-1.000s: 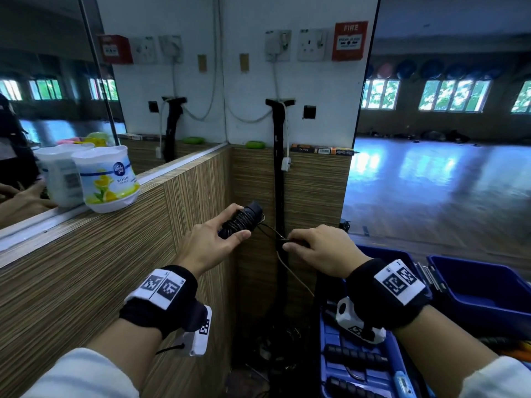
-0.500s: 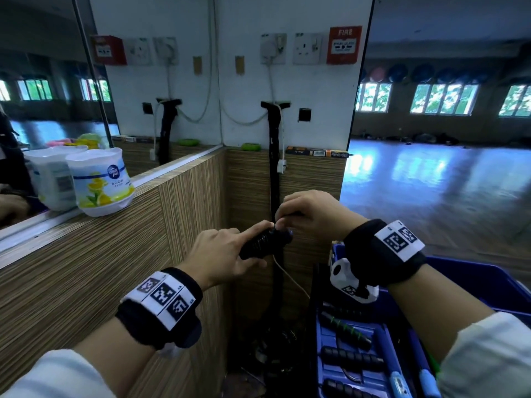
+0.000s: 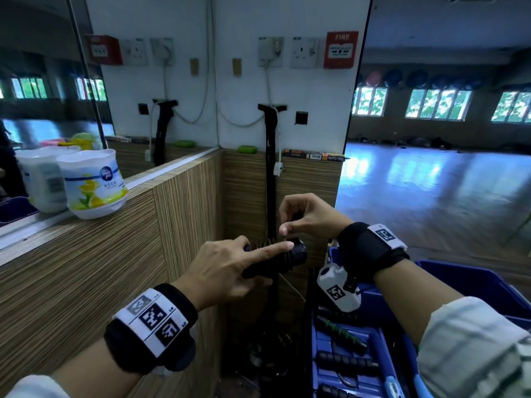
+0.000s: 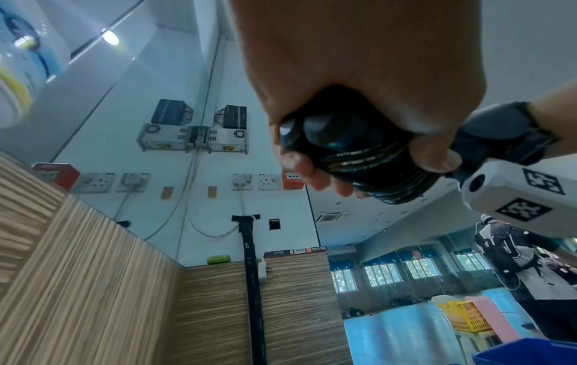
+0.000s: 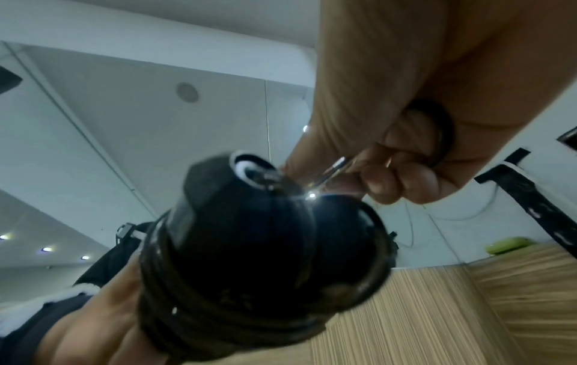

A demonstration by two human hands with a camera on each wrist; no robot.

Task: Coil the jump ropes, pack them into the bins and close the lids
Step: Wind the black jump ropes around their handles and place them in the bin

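My left hand [image 3: 230,268] grips a black jump rope bundle [image 3: 275,258], two handles with thin cord wound around them; the index finger lies straight along its top. The left wrist view shows the same bundle [image 4: 359,153] in the curled fingers. Just above its right end, my right hand [image 3: 304,216] pinches the cord's free end [image 5: 335,170], which has a small metal tip, at the handle cap [image 5: 249,172]. A thin strand [image 3: 291,287] hangs below. The open blue bin [image 3: 353,357] at lower right holds several coiled ropes with black handles.
A striped wooden ledge [image 3: 86,254] runs along the left under a mirror, with an air-freshener tub [image 3: 92,182] on it. A black pole [image 3: 270,168] stands in the corner. A second blue bin [image 3: 471,282] sits to the right, wooden gym floor beyond.
My right hand rose from beside the bundle to just above its right end, bringing the cord end with it. The left hand turned the bundle level and dropped a little lower.
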